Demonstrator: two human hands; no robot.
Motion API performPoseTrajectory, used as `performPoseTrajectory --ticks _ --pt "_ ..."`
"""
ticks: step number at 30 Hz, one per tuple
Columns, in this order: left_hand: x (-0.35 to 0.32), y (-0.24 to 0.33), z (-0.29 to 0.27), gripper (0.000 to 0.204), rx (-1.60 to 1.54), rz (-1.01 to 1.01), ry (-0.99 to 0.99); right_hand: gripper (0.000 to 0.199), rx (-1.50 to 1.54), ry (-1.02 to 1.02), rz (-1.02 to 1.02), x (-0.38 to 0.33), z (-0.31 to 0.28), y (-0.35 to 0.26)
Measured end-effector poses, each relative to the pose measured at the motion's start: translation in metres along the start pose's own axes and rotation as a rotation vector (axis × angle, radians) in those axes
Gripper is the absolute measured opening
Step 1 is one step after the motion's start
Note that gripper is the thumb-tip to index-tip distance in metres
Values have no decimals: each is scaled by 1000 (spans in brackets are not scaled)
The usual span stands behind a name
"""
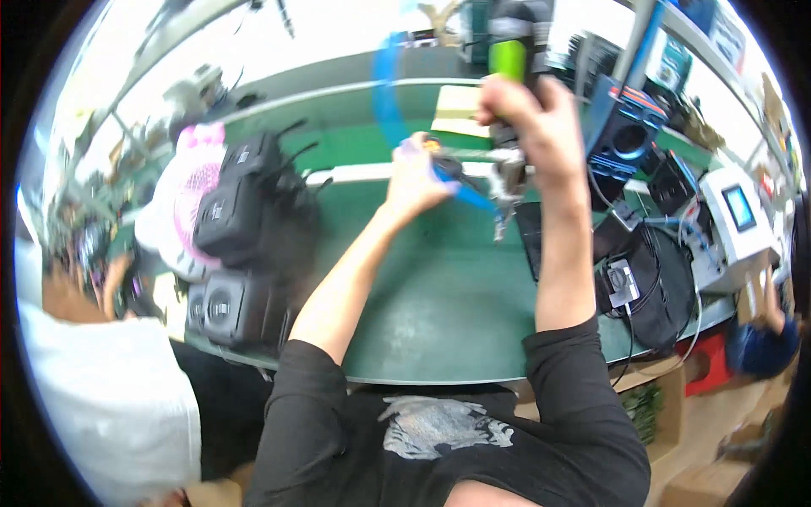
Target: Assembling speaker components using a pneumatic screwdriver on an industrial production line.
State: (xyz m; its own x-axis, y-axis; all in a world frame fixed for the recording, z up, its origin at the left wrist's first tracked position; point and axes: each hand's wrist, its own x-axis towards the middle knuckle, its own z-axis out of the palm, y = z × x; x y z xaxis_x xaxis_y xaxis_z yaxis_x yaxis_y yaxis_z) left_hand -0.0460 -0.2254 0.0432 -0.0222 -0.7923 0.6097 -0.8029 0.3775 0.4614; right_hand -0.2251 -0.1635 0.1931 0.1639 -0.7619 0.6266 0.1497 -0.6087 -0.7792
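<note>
My right hand (534, 114) is raised above the green table (439, 296) and is closed around the handle of a hanging power screwdriver (507, 59) with a green and black body; its metal tip (503, 198) points down. My left hand (416, 173) is lifted beside it and pinches a small blue part (460, 186) close to the tool's tip. Both forearms reach up from my black-sleeved body at the lower edge.
Black speaker boxes (236, 211) with cables are stacked at the left, next to a pink and white fan (190, 182). A black open device (642, 279) and a white machine with a small screen (735, 215) stand at the right. A person in white (101, 397) sits at my left.
</note>
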Motion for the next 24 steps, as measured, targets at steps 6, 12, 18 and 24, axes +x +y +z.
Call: performPoseTrajectory --ticks 6,12,18,24 --pt "56 -130 72 88 -39 -106 -9 50 198 -81 -38 -4 10 5" --pt "112 -216 80 105 158 38 -196 66 292 -250 -195 -8 12 -12" --pt "172 -132 70 112 204 -105 -709 46 238 -217 -201 -10 2 -9" --pt "166 26 140 104 532 711 -580 46 221 -209 -234 -7 6 -4"
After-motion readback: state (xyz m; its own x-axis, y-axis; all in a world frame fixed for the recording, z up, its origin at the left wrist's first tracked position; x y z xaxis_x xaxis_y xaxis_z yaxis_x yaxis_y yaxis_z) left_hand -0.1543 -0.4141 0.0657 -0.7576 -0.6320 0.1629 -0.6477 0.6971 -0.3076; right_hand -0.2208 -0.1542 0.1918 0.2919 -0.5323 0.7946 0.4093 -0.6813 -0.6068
